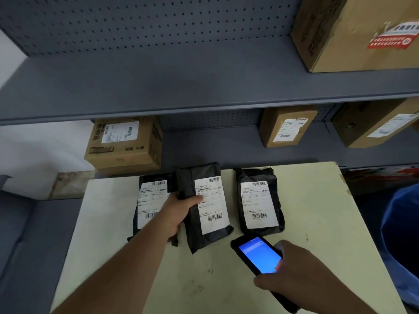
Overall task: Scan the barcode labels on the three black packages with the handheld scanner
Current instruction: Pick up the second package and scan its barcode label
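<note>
— What are those three packages wrapped in?

— Thin black plastic film, crinkled, with a dull sheen. The middle package (201,207) has a smooth white paper label (212,203).

— And the table (317,223)?

— A pale cream top, matt, with dark scuffs and a chipped right edge.

— The scanner (260,257)?

— Black plastic casing, glossy glass screen glowing blue.

— The shelves (181,87)?

— Painted grey metal, matt and smooth, with a perforated back panel (147,21).

— The boxes?

— Brown corrugated cardboard, matt. The big box (362,30) has shiny tape and a creased red-and-white sticker.
</note>
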`<action>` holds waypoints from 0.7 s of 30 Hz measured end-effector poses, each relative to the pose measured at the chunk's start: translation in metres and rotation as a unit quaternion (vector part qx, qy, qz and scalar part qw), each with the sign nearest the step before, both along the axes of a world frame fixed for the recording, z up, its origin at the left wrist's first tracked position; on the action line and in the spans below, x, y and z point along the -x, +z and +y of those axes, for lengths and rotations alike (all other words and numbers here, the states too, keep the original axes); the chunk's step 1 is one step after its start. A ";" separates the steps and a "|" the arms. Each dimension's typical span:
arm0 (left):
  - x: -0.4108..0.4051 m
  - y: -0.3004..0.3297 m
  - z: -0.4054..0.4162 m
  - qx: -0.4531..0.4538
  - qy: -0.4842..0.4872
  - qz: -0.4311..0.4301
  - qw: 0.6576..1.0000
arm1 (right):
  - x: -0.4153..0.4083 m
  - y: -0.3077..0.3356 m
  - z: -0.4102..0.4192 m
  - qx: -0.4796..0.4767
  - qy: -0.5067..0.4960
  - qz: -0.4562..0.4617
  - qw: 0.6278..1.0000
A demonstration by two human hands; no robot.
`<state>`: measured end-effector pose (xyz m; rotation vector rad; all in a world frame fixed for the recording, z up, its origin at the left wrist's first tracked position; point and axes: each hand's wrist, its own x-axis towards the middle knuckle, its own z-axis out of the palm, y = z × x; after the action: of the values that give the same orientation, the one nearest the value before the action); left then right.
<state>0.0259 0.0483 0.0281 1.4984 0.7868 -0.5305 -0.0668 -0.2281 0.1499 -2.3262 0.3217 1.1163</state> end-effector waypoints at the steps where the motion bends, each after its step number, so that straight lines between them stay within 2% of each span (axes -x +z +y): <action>1: -0.001 0.003 0.003 -0.002 -0.003 -0.010 1.000 | 0.000 0.001 0.002 0.001 -0.001 -0.004 1.000; 9: 0.008 0.016 0.017 0.033 0.016 -0.066 0.997 | 0.002 0.017 0.026 -0.003 0.005 -0.049 0.999; 21: 0.019 0.018 0.028 0.044 0.031 -0.072 0.996 | 0.011 0.019 0.040 0.019 0.022 -0.067 0.997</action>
<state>0.0067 0.0760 0.0464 1.4093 0.6862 -0.4009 -0.0774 -0.1883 0.1686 -2.4397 0.2442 0.9758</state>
